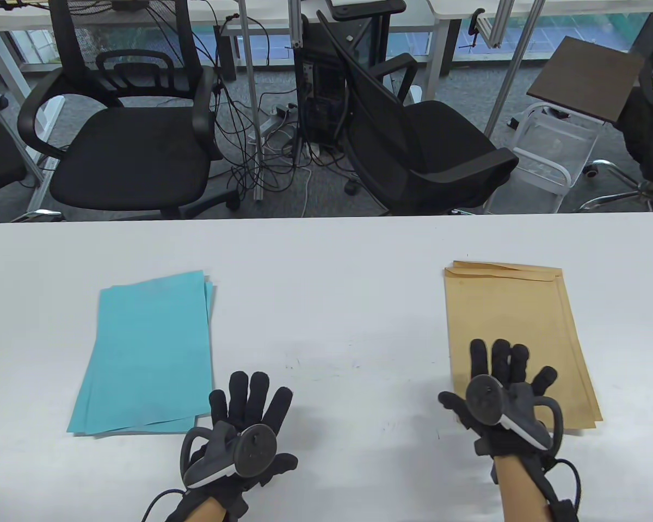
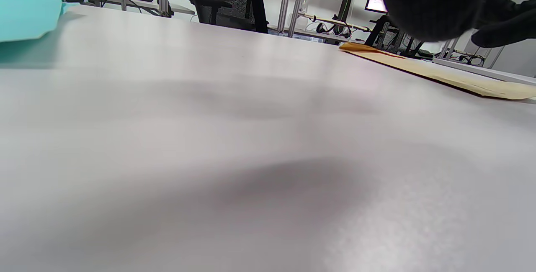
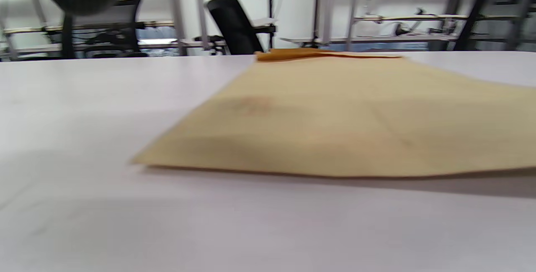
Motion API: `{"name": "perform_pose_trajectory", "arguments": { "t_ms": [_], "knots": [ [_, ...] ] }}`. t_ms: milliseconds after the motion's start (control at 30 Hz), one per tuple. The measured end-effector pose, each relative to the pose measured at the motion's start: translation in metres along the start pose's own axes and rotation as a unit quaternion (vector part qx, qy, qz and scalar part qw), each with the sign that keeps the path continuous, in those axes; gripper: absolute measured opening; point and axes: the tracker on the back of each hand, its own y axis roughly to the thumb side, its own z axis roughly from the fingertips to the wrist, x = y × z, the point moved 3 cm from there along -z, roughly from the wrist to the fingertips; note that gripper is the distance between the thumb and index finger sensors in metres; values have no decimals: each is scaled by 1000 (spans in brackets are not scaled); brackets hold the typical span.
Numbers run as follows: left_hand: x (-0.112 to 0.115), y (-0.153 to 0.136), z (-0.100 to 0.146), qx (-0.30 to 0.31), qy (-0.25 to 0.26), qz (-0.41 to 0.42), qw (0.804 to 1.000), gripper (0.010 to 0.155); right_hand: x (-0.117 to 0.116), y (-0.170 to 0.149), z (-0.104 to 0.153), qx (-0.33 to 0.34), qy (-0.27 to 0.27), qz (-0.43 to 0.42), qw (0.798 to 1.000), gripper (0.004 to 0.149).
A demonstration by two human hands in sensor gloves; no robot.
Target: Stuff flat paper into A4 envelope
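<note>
A small stack of teal paper sheets (image 1: 149, 353) lies flat on the left of the white table (image 1: 326, 293); its corner shows in the left wrist view (image 2: 25, 14). A stack of brown A4 envelopes (image 1: 514, 321) lies on the right, flaps at the far end, and shows in the left wrist view (image 2: 439, 73) and the right wrist view (image 3: 347, 117). My left hand (image 1: 247, 405) is open with fingers spread, just right of the teal paper's near corner, holding nothing. My right hand (image 1: 500, 370) is open with fingers spread over the near end of the envelopes, holding nothing.
Two black office chairs (image 1: 136, 141) (image 1: 413, 136) stand beyond the table's far edge, with cables and a computer tower (image 1: 318, 92) on the floor. A white wire cart (image 1: 555, 155) is at the far right.
</note>
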Motion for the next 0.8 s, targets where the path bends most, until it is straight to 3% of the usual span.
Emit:
{"name": "perform_pose_trajectory", "arguments": {
  "t_ms": [100, 333, 567, 633, 800],
  "knots": [
    [0, 0, -1, 0, 1, 7, 1000, 102, 1, -55, 1, -99, 31, -34, 994, 106],
    [1, 1, -1, 8, -6, 13, 1000, 103, -21, -120, 6, -207, 71, -59, 974, 111],
    [2, 2, -2, 13, -10, 10, 1000, 102, -41, -135, -2, -241, 105, -92, 960, 116],
    [2, 2, -1, 13, -9, 10, 1000, 102, -41, -134, -4, -243, 93, -122, 958, 117],
    [5, 3, -3, 11, -16, 8, 1000, 102, -33, -130, -9, -240, 91, -101, 961, 117]
  ]
}}
